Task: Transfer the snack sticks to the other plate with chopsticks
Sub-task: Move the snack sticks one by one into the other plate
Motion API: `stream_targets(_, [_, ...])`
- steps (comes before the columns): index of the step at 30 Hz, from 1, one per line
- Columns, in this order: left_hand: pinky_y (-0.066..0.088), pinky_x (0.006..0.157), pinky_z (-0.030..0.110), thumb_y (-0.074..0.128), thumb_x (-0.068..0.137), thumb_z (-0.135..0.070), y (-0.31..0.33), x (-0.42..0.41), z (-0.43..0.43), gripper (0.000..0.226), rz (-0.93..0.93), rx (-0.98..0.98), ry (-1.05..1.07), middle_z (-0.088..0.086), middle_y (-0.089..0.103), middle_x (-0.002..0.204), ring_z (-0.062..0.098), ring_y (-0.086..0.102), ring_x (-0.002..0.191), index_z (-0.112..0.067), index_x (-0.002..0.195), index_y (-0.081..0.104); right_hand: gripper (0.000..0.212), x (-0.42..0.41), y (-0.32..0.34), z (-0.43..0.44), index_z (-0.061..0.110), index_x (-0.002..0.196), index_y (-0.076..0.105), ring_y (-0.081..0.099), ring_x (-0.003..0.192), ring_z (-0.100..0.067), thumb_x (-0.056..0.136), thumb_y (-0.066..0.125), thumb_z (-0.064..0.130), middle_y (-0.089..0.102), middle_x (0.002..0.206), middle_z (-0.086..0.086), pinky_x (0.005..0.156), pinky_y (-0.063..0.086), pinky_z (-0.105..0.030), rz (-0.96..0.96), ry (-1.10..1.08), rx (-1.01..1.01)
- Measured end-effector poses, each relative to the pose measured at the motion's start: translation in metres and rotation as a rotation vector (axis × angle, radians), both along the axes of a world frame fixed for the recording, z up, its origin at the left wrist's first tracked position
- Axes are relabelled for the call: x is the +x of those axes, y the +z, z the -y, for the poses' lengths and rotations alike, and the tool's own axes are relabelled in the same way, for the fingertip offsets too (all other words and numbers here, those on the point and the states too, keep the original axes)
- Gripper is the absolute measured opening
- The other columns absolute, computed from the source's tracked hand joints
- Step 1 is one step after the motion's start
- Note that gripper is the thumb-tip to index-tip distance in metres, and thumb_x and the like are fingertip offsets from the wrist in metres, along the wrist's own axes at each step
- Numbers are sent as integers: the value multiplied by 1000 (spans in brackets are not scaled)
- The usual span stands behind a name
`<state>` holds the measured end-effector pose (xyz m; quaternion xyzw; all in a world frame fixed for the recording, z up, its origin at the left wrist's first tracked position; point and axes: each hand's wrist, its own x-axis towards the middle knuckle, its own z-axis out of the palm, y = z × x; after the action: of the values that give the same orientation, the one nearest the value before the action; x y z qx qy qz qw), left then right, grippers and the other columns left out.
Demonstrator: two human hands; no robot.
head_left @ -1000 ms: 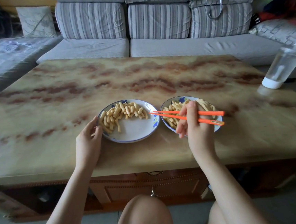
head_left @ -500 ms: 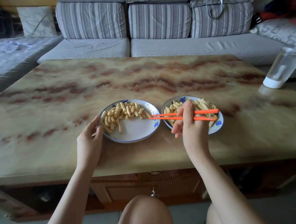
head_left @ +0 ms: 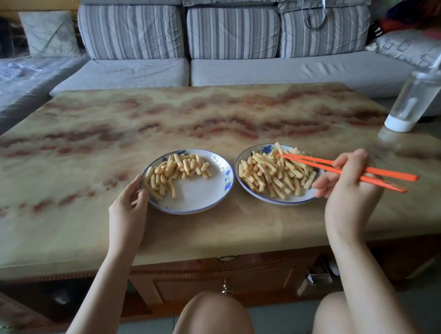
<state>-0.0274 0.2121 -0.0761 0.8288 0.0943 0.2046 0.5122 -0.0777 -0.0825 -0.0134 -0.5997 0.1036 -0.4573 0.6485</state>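
Note:
Two white plates with blue flower rims sit side by side on the marble-patterned table. The left plate (head_left: 201, 201) carries snack sticks (head_left: 176, 169) along its far and left side, with its near half bare. The right plate (head_left: 242, 178) is nearly covered by a pile of snack sticks (head_left: 274, 173). My left hand (head_left: 128, 212) rests against the left plate's left rim. My right hand (head_left: 347, 184) holds orange chopsticks (head_left: 349, 169), their tips over the far part of the right plate's pile, with nothing pinched between them.
A clear bottle (head_left: 415, 99) with a white base and a straw stands at the table's right edge. A striped grey sofa (head_left: 236, 65) runs behind the table. My knees are below the table's near edge (head_left: 222, 250).
My right hand has swung right, from over the right plate to beside its right rim. The chopstick tips have drawn back from the left plate to the right plate's pile. My left hand stays put.

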Motion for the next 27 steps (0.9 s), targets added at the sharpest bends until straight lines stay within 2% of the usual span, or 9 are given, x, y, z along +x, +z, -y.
stream_targets(2, [28,67,-10,51,94,-13,0,0,0,39,2,5,0,-3,62,119,0,49,102,-16,133,56,35,-1,-1,7,16,71,44,48,35,-17,102,33,29,48,44,-3,38,36,-23,-8,-36,12])
stream_targets(3, [28,66,-9,51,94,-13,0,0,0,39,1,5,2,-5,62,115,0,50,101,-16,133,56,35,-1,-1,9,16,71,44,48,34,-17,102,33,29,48,41,-2,38,36,-24,-15,-45,7])
stream_targets(6, [30,66,-7,51,94,-14,0,-1,0,39,-2,7,5,-11,57,106,0,50,98,-16,133,56,37,-2,-3,13,17,69,45,48,34,-19,100,33,31,51,41,-4,42,39,-25,-56,-56,-31])
stream_targets(10, [32,75,6,50,94,-14,2,-1,2,39,-8,-3,4,-13,56,105,-2,49,97,-18,133,56,37,-5,-3,13,16,69,47,47,35,-21,102,34,29,50,44,-9,40,37,-25,-42,-53,-34])
stream_targets(13, [31,71,0,50,94,-14,2,-2,2,39,-4,-6,6,-14,56,106,-2,49,99,-17,133,55,36,-7,0,7,15,71,47,45,35,-21,103,33,27,48,47,-19,40,36,-26,-19,-33,-56])
stream_targets(15, [32,71,1,50,94,-14,1,-1,1,39,-5,-3,9,-14,56,106,-2,49,99,-17,133,55,36,-7,2,0,15,72,46,44,35,-20,104,32,25,47,46,-17,39,36,-25,-2,16,-76])
stream_targets(19, [30,66,-8,50,94,-14,1,-1,2,39,-2,-8,9,-13,56,106,-1,50,99,-17,132,56,38,-2,-1,-22,15,72,47,44,35,-19,102,31,31,48,42,-8,39,35,-22,-11,218,-119])
stream_targets(23, [29,66,-9,50,94,-13,1,-1,1,39,6,4,4,-9,60,110,0,50,100,-16,132,56,40,5,-7,-44,18,72,50,46,37,-24,96,34,46,51,45,-13,40,36,-23,-68,377,-202])
stream_targets(27, [29,70,-7,50,93,-13,0,0,0,39,6,9,1,-2,62,121,-1,50,103,-16,132,56,38,12,-11,-57,13,73,50,50,38,-24,99,34,36,53,49,-20,41,36,-21,-101,414,-225])
